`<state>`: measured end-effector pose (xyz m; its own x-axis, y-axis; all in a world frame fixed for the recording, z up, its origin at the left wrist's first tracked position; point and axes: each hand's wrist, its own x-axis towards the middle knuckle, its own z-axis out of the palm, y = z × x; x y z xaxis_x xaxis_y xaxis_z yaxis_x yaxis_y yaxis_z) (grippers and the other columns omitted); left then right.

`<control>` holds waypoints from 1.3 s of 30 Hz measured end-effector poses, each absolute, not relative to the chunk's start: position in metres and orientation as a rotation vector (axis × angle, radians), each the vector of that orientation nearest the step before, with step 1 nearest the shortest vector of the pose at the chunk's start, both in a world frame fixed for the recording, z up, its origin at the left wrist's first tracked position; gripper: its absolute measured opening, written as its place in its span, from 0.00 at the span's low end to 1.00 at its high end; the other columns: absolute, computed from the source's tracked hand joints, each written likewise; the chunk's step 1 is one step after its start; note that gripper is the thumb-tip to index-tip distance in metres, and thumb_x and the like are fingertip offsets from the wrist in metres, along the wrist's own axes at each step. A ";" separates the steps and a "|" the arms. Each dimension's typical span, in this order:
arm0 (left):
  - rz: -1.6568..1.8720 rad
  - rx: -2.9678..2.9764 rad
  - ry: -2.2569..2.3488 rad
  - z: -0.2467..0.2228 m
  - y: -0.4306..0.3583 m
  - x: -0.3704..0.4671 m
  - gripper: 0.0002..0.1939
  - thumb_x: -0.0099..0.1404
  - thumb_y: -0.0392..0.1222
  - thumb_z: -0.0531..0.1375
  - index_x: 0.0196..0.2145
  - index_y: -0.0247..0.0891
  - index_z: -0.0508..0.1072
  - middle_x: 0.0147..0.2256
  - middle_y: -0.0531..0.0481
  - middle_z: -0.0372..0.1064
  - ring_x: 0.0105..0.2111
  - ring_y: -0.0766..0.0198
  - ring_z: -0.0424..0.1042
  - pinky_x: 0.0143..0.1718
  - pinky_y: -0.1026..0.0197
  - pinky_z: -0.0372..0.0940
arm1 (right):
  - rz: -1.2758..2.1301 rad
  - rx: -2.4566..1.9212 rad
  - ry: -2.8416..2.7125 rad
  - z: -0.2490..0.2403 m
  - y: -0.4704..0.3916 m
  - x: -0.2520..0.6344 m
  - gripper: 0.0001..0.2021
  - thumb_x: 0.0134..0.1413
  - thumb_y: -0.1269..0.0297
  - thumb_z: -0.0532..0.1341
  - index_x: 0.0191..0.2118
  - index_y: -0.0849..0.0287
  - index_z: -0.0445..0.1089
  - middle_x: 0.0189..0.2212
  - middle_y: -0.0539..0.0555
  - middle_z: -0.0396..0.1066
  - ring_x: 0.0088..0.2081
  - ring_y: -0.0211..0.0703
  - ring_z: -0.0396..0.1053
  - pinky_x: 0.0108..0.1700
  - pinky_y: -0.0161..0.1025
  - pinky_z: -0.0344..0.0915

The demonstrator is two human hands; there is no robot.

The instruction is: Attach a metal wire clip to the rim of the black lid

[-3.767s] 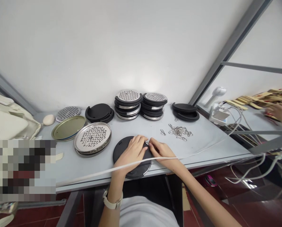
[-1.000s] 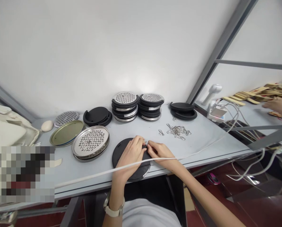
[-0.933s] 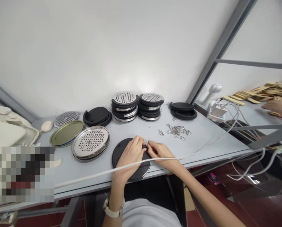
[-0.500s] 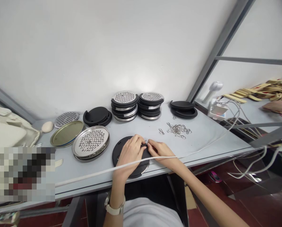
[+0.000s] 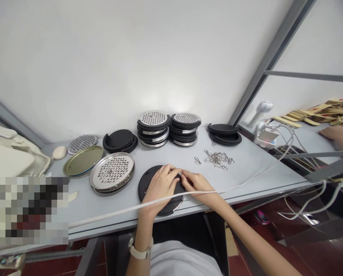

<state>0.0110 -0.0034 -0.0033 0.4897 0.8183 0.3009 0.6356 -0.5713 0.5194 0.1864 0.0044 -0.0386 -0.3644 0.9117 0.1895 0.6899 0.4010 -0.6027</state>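
A black round disc-shaped holder (image 5: 145, 179) lies on the table in front of me, with a strip of shiny metal showing at its lower right rim. My left hand (image 5: 161, 188) rests across it, fingers bent together at its upper right edge. At that same edge my right hand (image 5: 198, 184) pinches a small metal clip (image 5: 180, 173), mostly covered by fingertips. Beyond the right hand are a loose metal clip (image 5: 198, 161) and a pile of similar clips (image 5: 217, 158). A white cable (image 5: 156, 200) passes in front of both hands.
Two stacks of black holders with perforated metal discs (image 5: 154, 119) stand against the wall. To the left lie a perforated metal disc (image 5: 112, 171), a gold-coloured lid (image 5: 83, 161) and black holders (image 5: 119, 140). More black holders (image 5: 224, 134) sit at right. Another person's hand (image 5: 336, 135) is far right.
Both hands stay at the disc's upper right edge. The left fingers have moved slightly over the clip, which shows less now. The whole view has shifted a little.
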 end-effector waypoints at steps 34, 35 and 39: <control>0.756 2.418 1.219 -0.005 -0.001 0.010 0.14 0.68 0.35 0.50 0.49 0.42 0.65 0.44 0.50 0.64 0.45 0.61 0.63 0.49 0.55 0.61 | 0.527 -1.420 -2.191 -0.034 0.003 0.185 0.14 0.65 0.63 0.45 0.39 0.57 0.66 0.28 0.53 0.72 0.25 0.39 0.67 0.30 0.33 0.58; 0.752 2.419 1.220 -0.005 -0.001 0.010 0.14 0.68 0.35 0.50 0.49 0.42 0.65 0.44 0.50 0.64 0.45 0.61 0.63 0.49 0.56 0.61 | 0.531 -1.422 -2.188 -0.034 0.003 0.185 0.14 0.65 0.63 0.45 0.39 0.57 0.66 0.28 0.53 0.72 0.25 0.39 0.67 0.30 0.33 0.58; 0.749 2.414 1.219 -0.005 -0.002 0.009 0.13 0.68 0.35 0.50 0.49 0.41 0.65 0.44 0.49 0.64 0.45 0.60 0.63 0.49 0.55 0.61 | 0.533 -1.419 -2.187 -0.034 0.003 0.185 0.14 0.65 0.62 0.45 0.37 0.57 0.66 0.28 0.52 0.72 0.25 0.39 0.66 0.30 0.32 0.57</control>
<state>0.0093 -0.0019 -0.0049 0.4944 0.8146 0.3033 0.6390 -0.5771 0.5086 0.1849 0.0027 -0.0336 -0.3500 0.9195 0.1789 0.7341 0.3879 -0.5573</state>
